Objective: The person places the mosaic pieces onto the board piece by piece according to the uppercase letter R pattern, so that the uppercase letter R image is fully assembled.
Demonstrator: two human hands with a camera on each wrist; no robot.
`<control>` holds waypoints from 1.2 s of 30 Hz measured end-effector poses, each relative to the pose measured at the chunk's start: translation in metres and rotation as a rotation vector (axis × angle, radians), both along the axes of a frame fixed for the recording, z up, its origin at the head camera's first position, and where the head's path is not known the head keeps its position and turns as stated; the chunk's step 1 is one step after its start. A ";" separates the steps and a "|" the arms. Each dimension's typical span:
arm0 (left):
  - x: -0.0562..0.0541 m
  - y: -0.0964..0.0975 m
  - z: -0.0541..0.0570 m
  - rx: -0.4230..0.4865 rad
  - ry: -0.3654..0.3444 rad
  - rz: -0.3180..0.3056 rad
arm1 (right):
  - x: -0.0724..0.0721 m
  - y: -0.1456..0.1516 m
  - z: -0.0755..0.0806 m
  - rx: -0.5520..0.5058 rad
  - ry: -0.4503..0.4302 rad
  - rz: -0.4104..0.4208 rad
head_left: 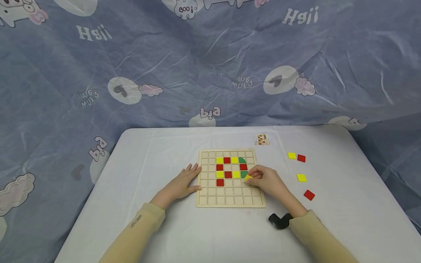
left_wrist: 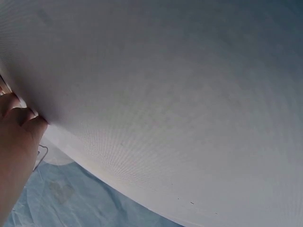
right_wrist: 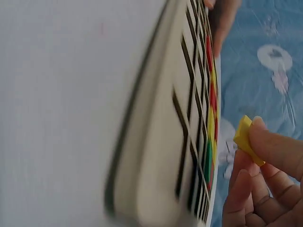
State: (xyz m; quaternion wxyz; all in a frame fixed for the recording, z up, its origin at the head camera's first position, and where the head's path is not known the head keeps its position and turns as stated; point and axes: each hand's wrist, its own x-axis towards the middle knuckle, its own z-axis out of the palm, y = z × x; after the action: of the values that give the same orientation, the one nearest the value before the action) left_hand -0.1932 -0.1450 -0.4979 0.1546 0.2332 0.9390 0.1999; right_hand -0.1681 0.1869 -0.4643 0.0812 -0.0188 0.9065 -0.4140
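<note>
My right hand (head_left: 268, 179) pinches a yellow square tile (right_wrist: 243, 135) between thumb and fingers. It is over the right side of a wooden grid board (head_left: 230, 203), just below a green quarter-round tile (head_left: 243, 174). Flat along the board's left edge lies my left hand (head_left: 182, 183), fingers spread and fingertips touching the frame. Red, yellow and green tiles sit in the upper cells as a ring, with a red tile (head_left: 220, 182) below its left corner. In the left wrist view, the left hand (left_wrist: 19, 137) shows only at the edge.
Behind the board lies a small printed card (head_left: 261, 138) with a coloured grid. Loose yellow tiles (head_left: 301, 178) and red tiles (head_left: 309, 195) are scattered on the white table (head_left: 348, 204) at right. A curved black object (head_left: 279, 221) sits by the right sleeve.
</note>
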 end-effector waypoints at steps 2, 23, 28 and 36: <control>0.000 0.000 0.000 0.002 -0.002 -0.001 | 0.003 -0.014 -0.003 -0.019 -0.005 0.027; 0.001 0.001 0.003 0.011 -0.001 0.005 | 0.009 -0.086 -0.013 0.014 0.041 0.203; 0.001 0.001 0.005 0.008 -0.015 0.012 | 0.009 -0.090 -0.014 0.065 0.098 0.216; 0.001 0.002 0.003 0.011 -0.013 0.017 | 0.012 -0.092 -0.013 0.102 0.098 0.196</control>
State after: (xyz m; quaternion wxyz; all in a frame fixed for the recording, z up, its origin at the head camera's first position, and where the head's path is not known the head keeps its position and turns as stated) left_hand -0.1924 -0.1433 -0.4949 0.1579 0.2246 0.9389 0.2077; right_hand -0.1565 0.0954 -0.4770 0.0776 -0.1234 0.9230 -0.3560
